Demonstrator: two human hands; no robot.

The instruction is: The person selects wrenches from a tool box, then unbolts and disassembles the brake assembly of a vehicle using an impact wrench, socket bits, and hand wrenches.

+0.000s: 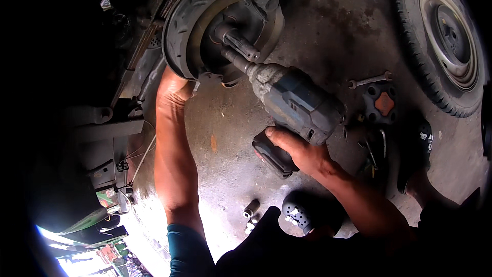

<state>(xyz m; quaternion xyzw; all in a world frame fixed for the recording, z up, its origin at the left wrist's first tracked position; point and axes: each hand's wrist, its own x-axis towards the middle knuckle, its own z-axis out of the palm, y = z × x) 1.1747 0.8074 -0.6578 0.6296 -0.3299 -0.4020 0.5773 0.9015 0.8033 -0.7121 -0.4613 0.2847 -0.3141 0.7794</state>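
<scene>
My right hand point(300, 151) grips the handle of a dark cordless impact wrench point(294, 97). Its socket end point(233, 57) is pressed into the exposed wheel hub assembly point(225, 25), just below the centre axle stub. My left hand point(174, 90) reaches behind the lower left edge of the round brake backing plate and holds it; its fingers are hidden behind the plate. The hub has brake shoes and a spring showing around the centre.
A removed wheel with tyre point(443, 36) lies on the concrete floor at the upper right. A spanner point(370, 80) and a black star-shaped part with an orange centre point(382, 103) lie near it. A loose socket point(251, 208) rests on the floor by my knee. Dark vehicle underbody fills the left.
</scene>
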